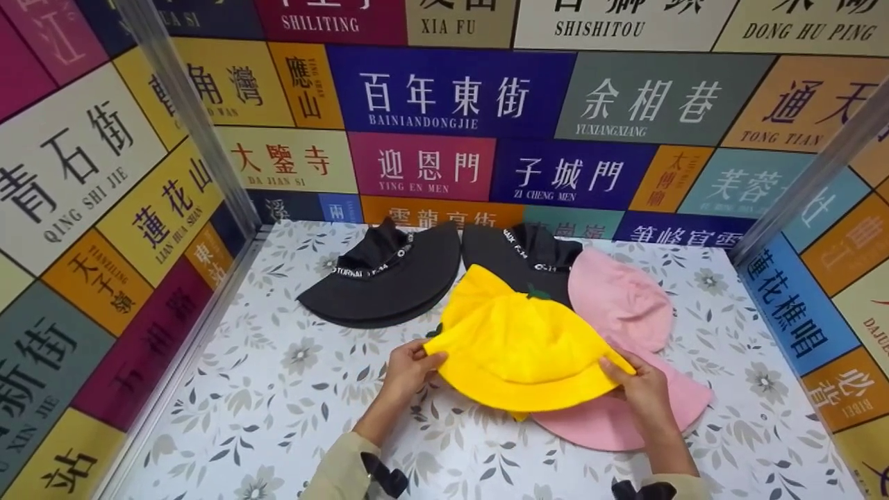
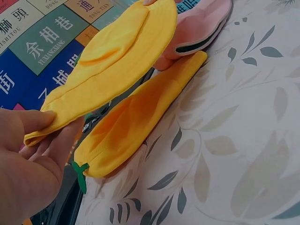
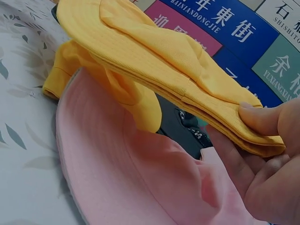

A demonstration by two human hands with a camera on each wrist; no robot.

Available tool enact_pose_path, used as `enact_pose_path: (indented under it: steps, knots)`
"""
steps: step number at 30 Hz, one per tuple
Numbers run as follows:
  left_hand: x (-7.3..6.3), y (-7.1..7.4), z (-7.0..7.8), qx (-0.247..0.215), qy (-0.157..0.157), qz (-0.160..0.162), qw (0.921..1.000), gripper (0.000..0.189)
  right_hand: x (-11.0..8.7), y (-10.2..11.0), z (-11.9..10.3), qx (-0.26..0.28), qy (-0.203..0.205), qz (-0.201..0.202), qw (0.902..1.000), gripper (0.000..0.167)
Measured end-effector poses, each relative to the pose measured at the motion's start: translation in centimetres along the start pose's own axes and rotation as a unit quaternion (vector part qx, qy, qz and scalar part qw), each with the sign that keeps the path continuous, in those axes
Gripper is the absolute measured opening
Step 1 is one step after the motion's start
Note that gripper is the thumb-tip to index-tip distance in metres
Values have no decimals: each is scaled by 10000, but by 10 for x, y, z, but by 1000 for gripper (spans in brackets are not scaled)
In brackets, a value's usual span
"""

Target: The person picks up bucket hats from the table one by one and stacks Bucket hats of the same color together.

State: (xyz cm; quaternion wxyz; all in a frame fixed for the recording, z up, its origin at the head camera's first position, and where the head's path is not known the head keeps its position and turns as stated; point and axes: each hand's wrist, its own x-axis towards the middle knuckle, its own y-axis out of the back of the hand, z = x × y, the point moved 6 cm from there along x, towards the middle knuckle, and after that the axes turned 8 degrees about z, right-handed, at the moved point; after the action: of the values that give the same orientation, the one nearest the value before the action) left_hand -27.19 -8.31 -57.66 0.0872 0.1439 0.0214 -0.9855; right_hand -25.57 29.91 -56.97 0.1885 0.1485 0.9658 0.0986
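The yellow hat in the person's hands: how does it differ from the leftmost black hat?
The yellow hat is held by the left hand and right hand; the black hat lies on the table. The yellow hat has green trim, the black hat white lettering. Both have brims.

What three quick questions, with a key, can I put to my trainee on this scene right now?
1. True or false: only one hand grips the raised yellow hat.
2. Which colour of hat lies below the right hand: A black, B pink, C green?
3. Fill in: the lettering on the black hat at back left is ____.

Key
1. False; the left hand and the right hand both pinch its brim.
2. B, the pink hat.
3. White.
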Motion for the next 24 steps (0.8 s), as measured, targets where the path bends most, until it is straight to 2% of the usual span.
enact_pose_path:
  steps: [5, 12, 19, 24]
  knots:
    - [1, -7, 0, -90, -105, -168, 9998, 45, 2, 11, -7, -32, 64, 166, 9998, 61]
    - [0, -13, -5, -217, 44, -444, 9988, 47, 4, 28, -12, 18, 249, 704, 9972, 54]
    - [-5, -23, -5, -535, 76, -827, 9951, 48, 8, 45, -2, -188, 26, 1028, 9945, 55]
    - [-4, -23, -4, -510, 57, -783, 9956, 47, 14, 60, 4, -295, -57, 1208, 9922, 57]
